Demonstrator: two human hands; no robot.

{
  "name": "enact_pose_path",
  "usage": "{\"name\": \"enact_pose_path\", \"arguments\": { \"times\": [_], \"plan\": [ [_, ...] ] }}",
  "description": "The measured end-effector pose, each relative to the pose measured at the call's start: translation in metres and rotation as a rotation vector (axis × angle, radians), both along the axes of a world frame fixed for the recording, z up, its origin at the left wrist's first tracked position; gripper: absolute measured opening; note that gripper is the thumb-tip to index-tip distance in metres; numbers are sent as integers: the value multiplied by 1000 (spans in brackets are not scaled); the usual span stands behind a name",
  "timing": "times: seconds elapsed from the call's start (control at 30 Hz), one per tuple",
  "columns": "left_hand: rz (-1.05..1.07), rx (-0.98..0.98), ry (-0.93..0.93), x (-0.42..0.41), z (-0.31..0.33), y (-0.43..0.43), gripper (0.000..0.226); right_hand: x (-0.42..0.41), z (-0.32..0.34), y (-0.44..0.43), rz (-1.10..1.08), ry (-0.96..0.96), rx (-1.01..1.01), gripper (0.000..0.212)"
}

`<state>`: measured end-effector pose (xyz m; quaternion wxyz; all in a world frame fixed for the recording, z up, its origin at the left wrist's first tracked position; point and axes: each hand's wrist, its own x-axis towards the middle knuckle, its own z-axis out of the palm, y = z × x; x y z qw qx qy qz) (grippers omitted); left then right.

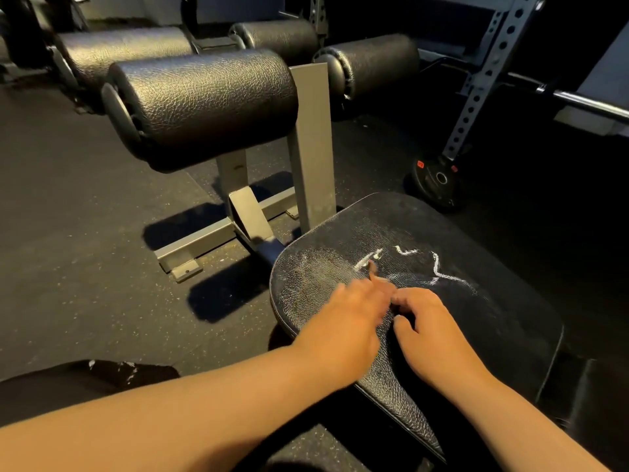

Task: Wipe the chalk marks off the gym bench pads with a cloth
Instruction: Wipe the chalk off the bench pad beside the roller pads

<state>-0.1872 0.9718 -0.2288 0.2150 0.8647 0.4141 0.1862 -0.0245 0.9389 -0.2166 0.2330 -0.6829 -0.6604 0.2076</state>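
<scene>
The black bench pad (326, 287) fills the lower right, with white chalk marks (369, 260) and a chalk squiggle (439, 272) on its top and a dusty smear on its left part. A dark cloth (493, 321) seems to cover the pad's right half, though black on black makes its edge hard to see. My left hand (350, 311) is motion-blurred, its index finger stretched out and touching the pad at the chalk marks. My right hand (429, 325) lies beside it with its fingers curled into the dark cloth's edge.
Black roller pads (204, 103) on a grey steel frame (313, 148) stand beyond the pad. A weight plate (439, 182) lies on the rubber floor by a perforated rack upright (483, 80), and a barbell (585, 103) sits at the right. A dark bench part (85, 379) is at the lower left.
</scene>
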Motion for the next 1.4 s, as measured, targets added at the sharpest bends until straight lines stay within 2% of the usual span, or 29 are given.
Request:
{"name": "enact_pose_path", "arguments": {
  "times": [0.07,0.13,0.23,0.27,0.37,0.47,0.53,0.6,0.67,0.73,0.8,0.9,1.0,1.07,1.2,1.23,1.3,1.4],
  "plan": [
    [-80,105,105,-1,3,-4,54,2,1,2,-12,16,6,36],
    [64,150,91,-10,11,12,47,2,1,2,-46,2,-11,34],
    [378,56,142,-26,16,47,44,4,-2,2,-76,-11,-26,33],
    [410,47,110,-27,12,52,42,3,-2,1,-78,-10,-30,33],
    [222,48,-84,-13,3,33,53,1,-2,0,-85,-16,-31,36],
    [133,169,55,-9,-6,22,46,1,-2,2,-67,-30,-21,36],
    [95,245,55,-16,-7,34,47,2,-1,1,-57,-33,-28,34],
    [115,273,19,-23,0,45,59,2,-1,0,-51,-30,-38,33],
    [265,228,6,-28,2,57,55,3,-2,-1,-53,-19,-39,33],
    [348,135,-94,-28,2,57,52,3,-2,-2,-54,-15,-36,33],
    [219,86,-190,-17,3,42,58,3,-2,-1,-52,-16,-31,33],
    [-16,107,-74,3,-2,11,48,3,1,1,-10,6,-8,33],
    [-124,161,11,-2,-1,15,53,7,1,4,-17,20,-7,30],
    [-20,138,19,-16,-2,37,53,8,-1,3,-39,-1,-29,28],
    [377,126,8,-38,-8,68,48,8,-4,1,-46,-12,-44,28],
    [368,135,-34,-34,-7,62,49,8,-5,1,-49,-13,-50,29],
    [187,122,-98,-22,-1,39,58,8,-3,2,-55,-16,-56,29],
    [-80,161,-13,-9,1,10,57,4,-1,5,-43,-27,-56,26]
  ]
}}
